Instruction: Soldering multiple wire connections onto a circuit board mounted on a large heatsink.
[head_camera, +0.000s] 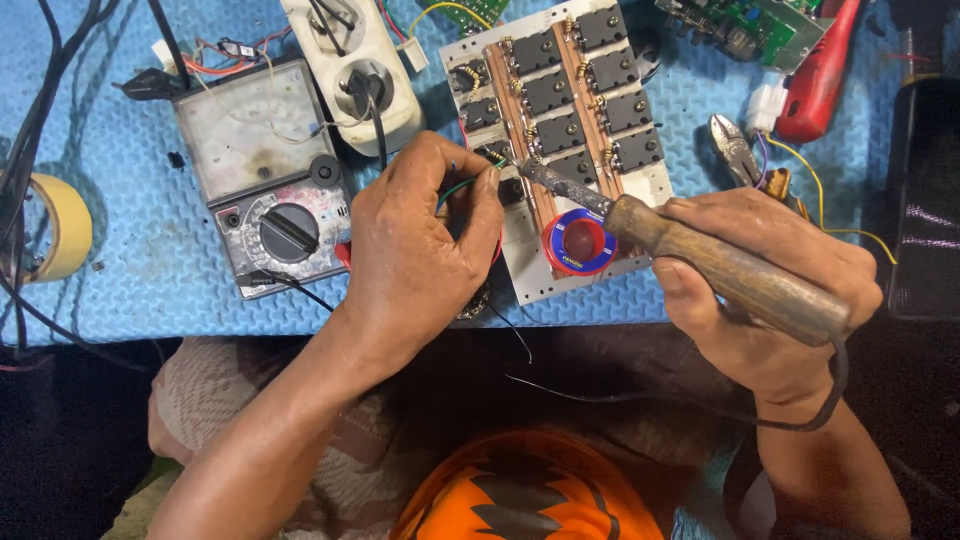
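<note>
— What had you in hand at the board?

— My right hand (760, 290) was closed round the soldering iron (700, 255), tip at the transistor board (560, 130) left edge. My left hand (420, 250) pinched a green wire (462, 187) there, probably touching the tip.

— And the multimeter (265, 175)?

— Left of the board, untouched.

Soldering iron (700, 255) (wooden-handled) touches board (560, 140) beside wire (462, 186).

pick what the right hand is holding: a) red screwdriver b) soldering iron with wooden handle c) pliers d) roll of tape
b, the right hand grips the soldering iron by its wooden handle, tip at the board near the left hand.
</note>
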